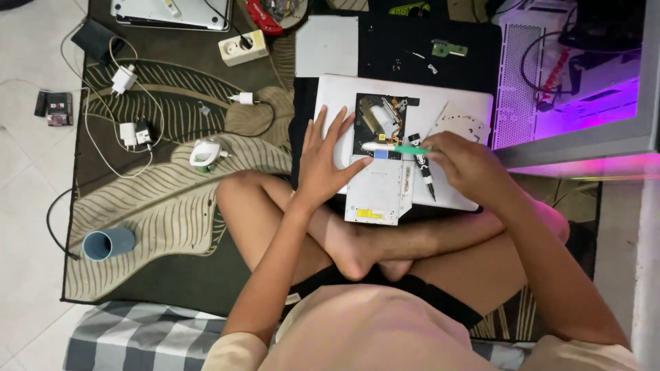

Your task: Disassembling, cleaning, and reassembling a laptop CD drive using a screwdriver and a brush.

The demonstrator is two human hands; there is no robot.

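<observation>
Rug: a dark rug [172,206] with a pale leaf pattern covers the floor; the person sits on it with crossed legs.
Computer case: an open case [570,89] with purple light stands at the right, well apart from the hands.
Laptop: a white laptop [454,103] lies upside down before the knees, with part of its bottom opened.
Optical drive: a flat grey drive [378,196] lies on the laptop, near the person, half out of its place.
Left hand: the left hand [326,161] lies flat with the fingers spread wide, on the laptop and the drive edge; it grips nothing, it only presses.
Right hand: the right hand [464,165] is closed narrow on a thin tool.
Tool: a screwdriver with a green and white handle [395,148] points left, over the opened part.
Step, as a judgement: a small screw or part inside seems to be in work.
Next move: it calls for a steady tip and a firm left hand.
Blue cup: a blue cup [108,243] lies on its side, far left.
Chargers: white chargers [130,130] and cables lie far left.
</observation>
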